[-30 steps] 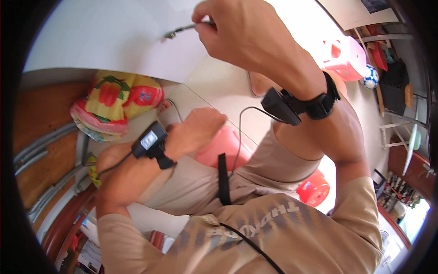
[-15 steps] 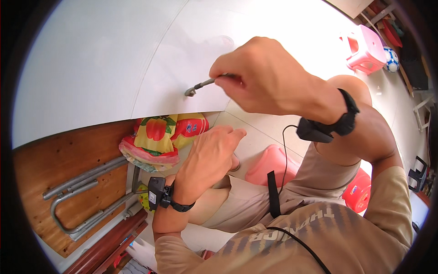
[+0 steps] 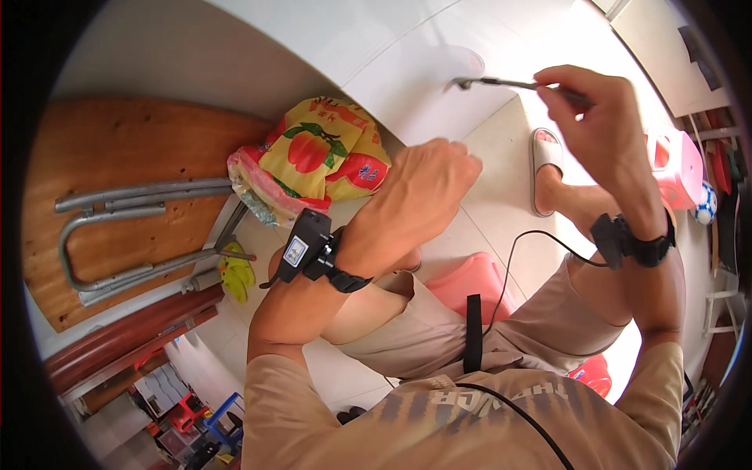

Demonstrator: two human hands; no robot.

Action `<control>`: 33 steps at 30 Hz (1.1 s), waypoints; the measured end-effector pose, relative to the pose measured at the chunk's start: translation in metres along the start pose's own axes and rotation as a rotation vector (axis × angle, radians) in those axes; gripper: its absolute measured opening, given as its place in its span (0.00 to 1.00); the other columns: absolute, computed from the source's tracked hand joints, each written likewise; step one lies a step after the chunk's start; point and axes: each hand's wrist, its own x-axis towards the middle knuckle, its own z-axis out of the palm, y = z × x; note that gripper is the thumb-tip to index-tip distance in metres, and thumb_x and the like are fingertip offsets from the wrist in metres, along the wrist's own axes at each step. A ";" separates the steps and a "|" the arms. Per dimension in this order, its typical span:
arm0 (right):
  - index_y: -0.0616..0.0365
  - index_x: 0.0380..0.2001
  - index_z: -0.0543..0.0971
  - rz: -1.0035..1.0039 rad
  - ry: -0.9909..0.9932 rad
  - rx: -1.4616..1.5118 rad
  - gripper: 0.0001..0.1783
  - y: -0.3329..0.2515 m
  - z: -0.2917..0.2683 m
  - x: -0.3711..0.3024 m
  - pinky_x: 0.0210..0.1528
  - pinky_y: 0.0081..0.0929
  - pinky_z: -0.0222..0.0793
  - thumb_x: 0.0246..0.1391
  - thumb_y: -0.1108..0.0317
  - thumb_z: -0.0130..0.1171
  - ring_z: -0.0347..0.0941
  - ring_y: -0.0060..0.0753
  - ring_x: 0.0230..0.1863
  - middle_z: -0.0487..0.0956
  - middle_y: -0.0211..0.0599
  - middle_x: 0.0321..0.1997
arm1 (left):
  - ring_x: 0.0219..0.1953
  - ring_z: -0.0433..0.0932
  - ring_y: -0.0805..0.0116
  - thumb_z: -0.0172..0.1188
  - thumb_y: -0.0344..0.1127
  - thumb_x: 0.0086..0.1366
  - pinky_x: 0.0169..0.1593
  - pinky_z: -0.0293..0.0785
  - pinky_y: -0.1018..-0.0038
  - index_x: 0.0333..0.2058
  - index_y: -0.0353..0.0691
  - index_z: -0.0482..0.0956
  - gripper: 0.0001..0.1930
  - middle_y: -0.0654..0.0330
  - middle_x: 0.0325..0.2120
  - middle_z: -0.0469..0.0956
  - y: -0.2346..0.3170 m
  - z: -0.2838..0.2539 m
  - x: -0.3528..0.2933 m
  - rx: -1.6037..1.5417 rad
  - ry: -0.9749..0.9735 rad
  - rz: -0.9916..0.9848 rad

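My right hand (image 3: 603,129), raised at the upper right, is closed around the handle end of a slim dark metal tool (image 3: 505,81) with a small angled head. The tool points left over a glossy white panel (image 3: 407,74); I cannot tell whether its head touches the surface. Lower and further left, my left hand (image 3: 427,188) is held with its fingers curled in, back of the hand upward. Whatever those fingers may hold is hidden. A yellow and red printed bag (image 3: 321,153) stands just beyond that hand, below the panel's edge.
A pink stool (image 3: 470,286) is between my legs. Another pink stool (image 3: 680,166) and a blue-white ball (image 3: 706,204) are at the right. A wooden board with folding grey metal legs (image 3: 141,188) leans at the left, near yellow-green shoes (image 3: 236,272).
My right hand has moved right with the tool, away from the panel's near edge. My left hand has shifted up and right. The view has turned, showing more of the bag and floor.
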 end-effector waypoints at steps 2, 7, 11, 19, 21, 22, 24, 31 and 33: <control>0.63 0.38 0.84 0.029 0.091 0.048 0.08 -0.005 -0.011 0.003 0.28 0.24 0.71 0.56 0.72 0.63 0.75 0.28 0.21 0.80 0.42 0.20 | 0.36 0.79 0.50 0.57 0.22 0.54 0.37 0.76 0.59 0.31 0.34 0.82 0.07 0.51 0.29 0.80 -0.002 -0.007 0.003 0.006 0.143 -0.020; 0.64 0.38 0.84 0.013 -0.026 -0.146 0.09 0.006 -0.003 0.002 0.28 0.21 0.70 0.57 0.70 0.62 0.75 0.20 0.24 0.81 0.36 0.22 | 0.32 0.79 0.53 0.60 0.18 0.51 0.34 0.76 0.62 0.30 0.36 0.80 0.08 0.55 0.26 0.80 -0.014 -0.003 0.021 -0.016 0.612 0.076; 0.62 0.37 0.84 0.087 0.135 -0.003 0.08 -0.002 -0.016 0.004 0.27 0.23 0.70 0.56 0.70 0.62 0.74 0.26 0.21 0.81 0.42 0.21 | 0.31 0.79 0.52 0.62 0.18 0.51 0.34 0.76 0.62 0.29 0.37 0.79 0.08 0.56 0.27 0.80 -0.021 0.005 0.032 -0.005 0.740 0.083; 0.63 0.37 0.85 0.030 0.013 -0.027 0.08 -0.012 -0.006 0.002 0.27 0.22 0.70 0.56 0.72 0.62 0.76 0.26 0.20 0.81 0.41 0.19 | 0.33 0.77 0.51 0.59 0.20 0.55 0.36 0.76 0.61 0.31 0.36 0.77 0.06 0.54 0.30 0.80 -0.022 0.027 0.036 0.080 0.617 0.005; 0.64 0.37 0.85 0.085 0.092 0.001 0.08 -0.007 -0.004 0.000 0.27 0.22 0.70 0.56 0.72 0.62 0.76 0.25 0.20 0.81 0.41 0.19 | 0.37 0.78 0.52 0.58 0.20 0.55 0.39 0.77 0.62 0.32 0.34 0.78 0.06 0.54 0.35 0.81 -0.022 0.032 0.037 0.095 0.547 0.057; 0.64 0.36 0.85 0.069 0.060 -0.015 0.08 -0.002 0.001 0.000 0.27 0.21 0.70 0.55 0.71 0.62 0.76 0.23 0.21 0.81 0.41 0.20 | 0.37 0.78 0.52 0.58 0.20 0.55 0.39 0.77 0.62 0.32 0.34 0.78 0.06 0.54 0.35 0.81 -0.021 0.035 0.038 0.095 0.563 0.050; 0.64 0.36 0.85 0.021 0.060 -0.046 0.08 -0.007 0.002 -0.001 0.27 0.21 0.71 0.55 0.72 0.63 0.77 0.22 0.22 0.82 0.40 0.21 | 0.40 0.78 0.54 0.58 0.21 0.54 0.41 0.78 0.64 0.34 0.32 0.79 0.07 0.54 0.38 0.81 -0.021 0.037 0.039 0.095 0.505 0.024; 0.65 0.37 0.85 0.107 0.072 -0.059 0.08 -0.009 -0.010 0.002 0.28 0.20 0.71 0.56 0.73 0.64 0.79 0.22 0.24 0.83 0.40 0.22 | 0.42 0.79 0.56 0.58 0.21 0.54 0.41 0.79 0.66 0.35 0.31 0.79 0.08 0.54 0.39 0.81 -0.025 0.031 0.041 0.094 0.602 0.048; 0.65 0.37 0.85 0.074 0.087 -0.060 0.08 -0.006 -0.009 0.005 0.29 0.20 0.72 0.56 0.73 0.64 0.79 0.23 0.24 0.83 0.39 0.23 | 0.41 0.78 0.56 0.58 0.21 0.54 0.39 0.79 0.67 0.33 0.31 0.79 0.07 0.54 0.40 0.81 -0.029 0.033 0.042 0.130 0.613 0.073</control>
